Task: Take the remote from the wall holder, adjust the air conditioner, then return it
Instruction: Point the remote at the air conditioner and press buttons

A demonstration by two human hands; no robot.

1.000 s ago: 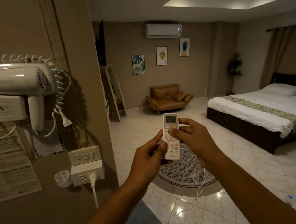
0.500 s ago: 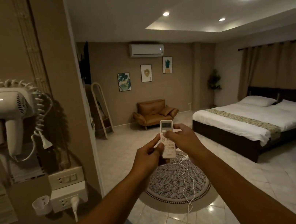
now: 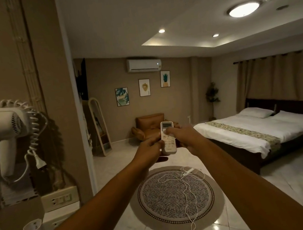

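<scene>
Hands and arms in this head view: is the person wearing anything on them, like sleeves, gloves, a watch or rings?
Nothing that shows. The left hand and the right hand are bare, with no gloves. Both forearms run uncovered from the bottom edge of the picture to the wrists: no sleeves, watch, bracelet or markings in view. The picture is too dim and small to rule out a thin ring.

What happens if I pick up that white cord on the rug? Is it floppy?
Probably floppy: the cord lies in loose, tangled loops across the rug, so it would likely dangle and maybe snag. It looks thin, so probably light. The small block at one end might swing when lifted.
</scene>
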